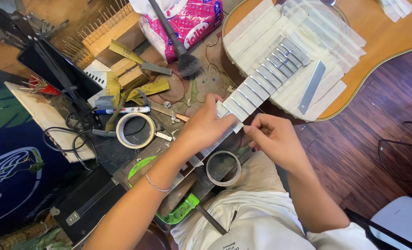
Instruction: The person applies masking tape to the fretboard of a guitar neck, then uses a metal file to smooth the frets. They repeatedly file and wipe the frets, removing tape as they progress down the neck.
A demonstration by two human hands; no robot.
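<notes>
The left hand (206, 127) presses flat on the tape-masked guitar fretboard (257, 85); at its 3 o'clock the right hand (273, 139) pinches something too small to make out. The pink plastic bag (190, 23) at 12 hides its contents

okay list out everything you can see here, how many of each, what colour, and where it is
guitar: one, tan wood body, top right, its neck masked with pale tape strips
flat metal blade: one, silver, lying on the masked guitar body
brush: one, black, top centre
plastic packet: one, pink and white, top centre
tape rolls: two, a cream one left of the hands, a clear one below them
measuring tape: one, yellow, on the bench
marker pen: one, white, beside the cream roll
bracelet: one, silver, left wrist
left hand: pressing on the taped neck
right hand: pinching at the neck's edge
</notes>
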